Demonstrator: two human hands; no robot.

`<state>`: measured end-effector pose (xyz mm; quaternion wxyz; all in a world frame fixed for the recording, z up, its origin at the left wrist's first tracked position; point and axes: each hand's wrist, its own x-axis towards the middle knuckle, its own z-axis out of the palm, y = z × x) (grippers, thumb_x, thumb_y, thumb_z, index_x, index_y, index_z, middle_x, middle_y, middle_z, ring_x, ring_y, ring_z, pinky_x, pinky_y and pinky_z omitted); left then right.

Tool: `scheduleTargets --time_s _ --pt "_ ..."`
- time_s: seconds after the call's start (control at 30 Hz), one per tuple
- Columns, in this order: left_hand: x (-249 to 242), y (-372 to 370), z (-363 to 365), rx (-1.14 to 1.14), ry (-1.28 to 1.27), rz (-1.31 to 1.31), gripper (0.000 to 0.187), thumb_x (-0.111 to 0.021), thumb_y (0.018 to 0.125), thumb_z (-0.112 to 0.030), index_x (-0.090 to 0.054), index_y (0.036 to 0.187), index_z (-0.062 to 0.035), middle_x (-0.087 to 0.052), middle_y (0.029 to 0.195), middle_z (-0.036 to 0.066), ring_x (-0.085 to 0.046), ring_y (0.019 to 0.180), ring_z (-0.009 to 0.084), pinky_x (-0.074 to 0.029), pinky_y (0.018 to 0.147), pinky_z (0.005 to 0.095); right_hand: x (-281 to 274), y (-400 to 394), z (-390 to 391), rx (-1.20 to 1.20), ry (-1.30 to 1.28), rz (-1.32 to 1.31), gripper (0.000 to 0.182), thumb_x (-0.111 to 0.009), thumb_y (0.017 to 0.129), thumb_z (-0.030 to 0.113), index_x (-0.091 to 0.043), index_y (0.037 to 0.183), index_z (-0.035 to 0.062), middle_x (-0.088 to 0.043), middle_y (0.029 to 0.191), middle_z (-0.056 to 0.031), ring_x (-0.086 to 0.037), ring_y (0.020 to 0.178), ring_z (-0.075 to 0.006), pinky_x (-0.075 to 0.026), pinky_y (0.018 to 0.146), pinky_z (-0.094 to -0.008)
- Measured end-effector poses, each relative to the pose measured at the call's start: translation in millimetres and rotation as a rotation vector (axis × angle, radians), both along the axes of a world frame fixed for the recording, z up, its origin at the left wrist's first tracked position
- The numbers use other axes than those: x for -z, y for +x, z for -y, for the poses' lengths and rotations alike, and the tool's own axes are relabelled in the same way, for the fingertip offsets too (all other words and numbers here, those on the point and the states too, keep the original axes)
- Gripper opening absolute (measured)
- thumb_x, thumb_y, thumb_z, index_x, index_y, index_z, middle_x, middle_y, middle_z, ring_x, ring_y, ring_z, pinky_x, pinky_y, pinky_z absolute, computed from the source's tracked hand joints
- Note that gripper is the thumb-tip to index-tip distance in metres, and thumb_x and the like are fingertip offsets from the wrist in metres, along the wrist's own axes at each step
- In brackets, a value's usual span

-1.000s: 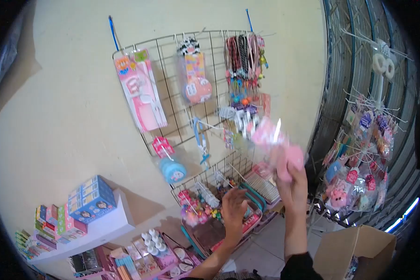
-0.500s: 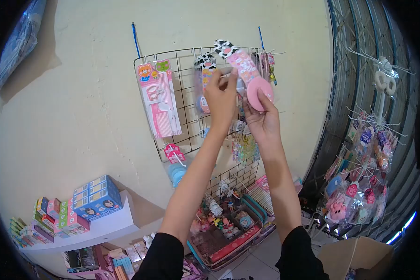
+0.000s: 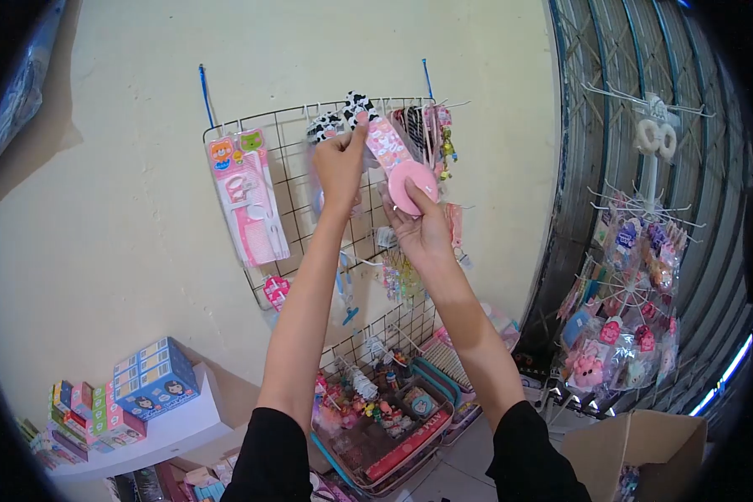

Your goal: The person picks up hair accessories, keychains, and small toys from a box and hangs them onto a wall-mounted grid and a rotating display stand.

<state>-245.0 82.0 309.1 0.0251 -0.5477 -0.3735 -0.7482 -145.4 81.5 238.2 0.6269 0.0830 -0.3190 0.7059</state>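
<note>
My right hand (image 3: 422, 230) holds a packet by its round pink disc (image 3: 412, 186), thumb in front and fingers behind. The packet's patterned pink strip (image 3: 387, 144) rises at a tilt to a black-and-white cow-print top (image 3: 358, 106). At that top, my left hand (image 3: 340, 171) is closed, its fingertips pressed on the card's lower edge. Just behind the left hand hangs a similar packet with a cow-print top (image 3: 325, 125), mostly covered by the hand. Both stand before a black wire grid rack (image 3: 297, 180) on the wall.
A pink comb set (image 3: 251, 201) hangs at the rack's left. Hair ties and charms (image 3: 418, 130) hang at its right. Below are baskets of trinkets (image 3: 385, 418). A shelf (image 3: 184, 418) with boxes juts out at left. A hook stand (image 3: 648, 167) and a cardboard box (image 3: 627, 443) are at right.
My view has shifted, so the rack sits further left and lower. My left hand has moved up along the packet to its cow-print top. The right hand keeps its hold on the pink disc.
</note>
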Motion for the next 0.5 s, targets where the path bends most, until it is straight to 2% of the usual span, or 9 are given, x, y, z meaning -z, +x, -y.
scheduleTargets --time_s 0.13,0.17,0.3,0.5 --pt "-4.1 1.1 -2.9 -0.027 0.000 -0.017 0.047 -0.053 0.070 -0.033 -0.042 0.043 0.0042 -0.032 0.034 0.001 -0.028 0.037 0.0058 -0.025 0.038 0.0263 -1.0 1.1 2.1 0.011 0.004 -0.009 0.032 -0.053 0.071 0.006 -0.039 0.100 0.0009 -0.050 0.092 -0.0111 -0.051 0.083 -0.0227 -0.046 0.069 -0.0287" --pt "-4.3 0.9 -1.9 -0.027 -0.001 -0.020 0.049 -0.053 0.070 -0.033 -0.040 0.041 0.0037 -0.032 0.034 0.000 -0.027 0.037 0.0064 -0.029 0.041 0.0250 -1.3 1.5 3.7 0.010 -0.001 -0.001 0.033 -0.053 0.071 0.006 -0.039 0.100 0.0011 -0.050 0.091 -0.0109 -0.051 0.083 -0.0225 -0.046 0.069 -0.0286" --pt "-2.3 0.6 -2.6 0.059 -0.041 0.009 0.048 -0.054 0.069 -0.035 -0.043 0.042 0.0032 -0.033 0.035 0.000 -0.028 0.037 0.0067 -0.034 0.047 0.0223 -1.2 1.3 11.6 0.014 -0.006 -0.013 0.035 -0.053 0.071 0.007 -0.037 0.102 0.0015 -0.050 0.091 -0.0110 -0.051 0.084 -0.0226 -0.045 0.070 -0.0282" --pt "0.2 5.5 -0.1 0.073 -0.025 0.061 0.046 -0.054 0.069 -0.033 -0.043 0.043 0.0040 -0.034 0.036 0.000 -0.028 0.038 0.0066 -0.025 0.038 0.0251 3.6 1.7 9.3 0.026 0.000 -0.014 0.034 -0.053 0.070 0.007 -0.038 0.101 0.0016 -0.049 0.093 -0.0110 -0.051 0.084 -0.0229 -0.045 0.070 -0.0286"
